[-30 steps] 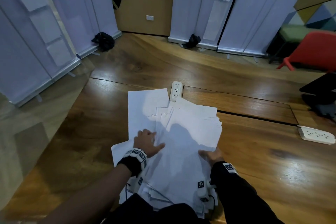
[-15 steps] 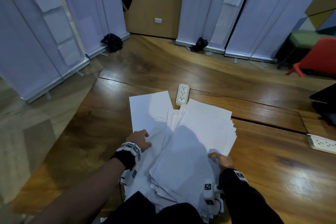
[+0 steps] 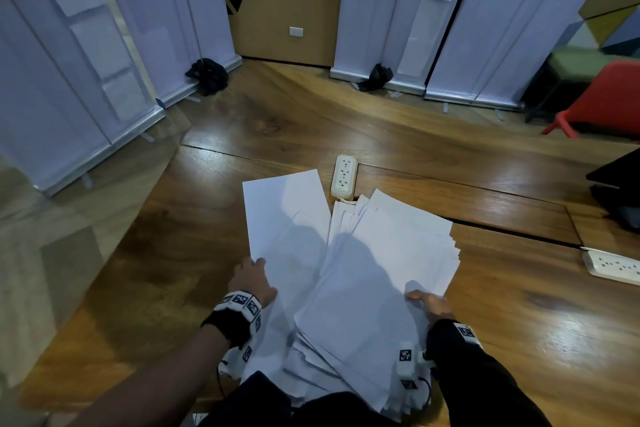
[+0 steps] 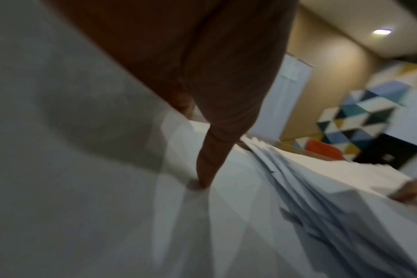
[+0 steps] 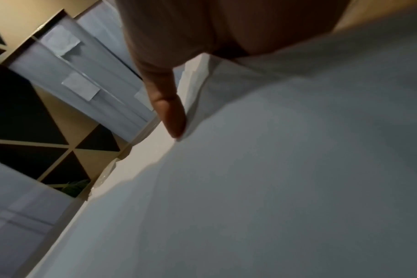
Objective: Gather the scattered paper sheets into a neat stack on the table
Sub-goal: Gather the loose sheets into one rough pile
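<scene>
White banner stands ring the wooden table (image 3: 145,274). Left hand (image 3: 251,282) lies with straight fingers (image 4: 210,159) pressed on a loose sheet (image 3: 284,218). Right hand (image 3: 431,303) grips the fanned paper pile (image 3: 374,288) at its right edge. A power strip (image 3: 343,176) sits just behind.

The left hand (image 3: 252,279) lies flat, fingers straight, its forearm bare. The right hand (image 3: 430,302) pinches with a straight thumb on top, its arm sleeved in black.

White paper sheets (image 3: 388,253) on brown wooden table (image 3: 519,322); white power strip (image 3: 343,176); red chair (image 3: 606,104).
</scene>
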Demonstrator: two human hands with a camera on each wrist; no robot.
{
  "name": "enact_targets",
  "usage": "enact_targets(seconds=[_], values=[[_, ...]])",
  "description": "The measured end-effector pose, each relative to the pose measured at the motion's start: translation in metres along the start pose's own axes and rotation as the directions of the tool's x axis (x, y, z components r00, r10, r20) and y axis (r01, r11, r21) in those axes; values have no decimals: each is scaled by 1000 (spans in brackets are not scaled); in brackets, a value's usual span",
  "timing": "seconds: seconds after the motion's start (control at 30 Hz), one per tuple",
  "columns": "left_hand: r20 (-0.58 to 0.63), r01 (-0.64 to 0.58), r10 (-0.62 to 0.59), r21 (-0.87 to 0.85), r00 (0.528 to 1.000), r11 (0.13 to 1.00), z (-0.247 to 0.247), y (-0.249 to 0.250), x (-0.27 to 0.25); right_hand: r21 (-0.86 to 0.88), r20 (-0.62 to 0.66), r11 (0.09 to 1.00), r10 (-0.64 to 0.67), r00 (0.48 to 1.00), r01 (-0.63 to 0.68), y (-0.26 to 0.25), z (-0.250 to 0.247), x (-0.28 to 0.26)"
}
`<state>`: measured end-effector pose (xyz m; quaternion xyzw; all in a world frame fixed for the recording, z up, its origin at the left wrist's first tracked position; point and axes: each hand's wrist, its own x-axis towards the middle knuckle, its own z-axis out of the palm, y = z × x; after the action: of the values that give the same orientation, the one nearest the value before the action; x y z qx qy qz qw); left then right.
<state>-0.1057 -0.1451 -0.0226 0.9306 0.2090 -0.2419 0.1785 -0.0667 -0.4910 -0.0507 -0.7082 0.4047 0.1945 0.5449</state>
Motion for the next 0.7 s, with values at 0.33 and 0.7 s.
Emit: enact_targets(seconds=[0.33, 0.7], values=[[291, 236, -135, -347, 947, 908, -15, 30, 11, -179, -53, 984, -37, 998, 27, -2, 12, -12], [74, 189, -221, -808, 972, 558, -48, -13, 37, -71, -10, 997, -7, 1000, 7, 14, -7, 7]])
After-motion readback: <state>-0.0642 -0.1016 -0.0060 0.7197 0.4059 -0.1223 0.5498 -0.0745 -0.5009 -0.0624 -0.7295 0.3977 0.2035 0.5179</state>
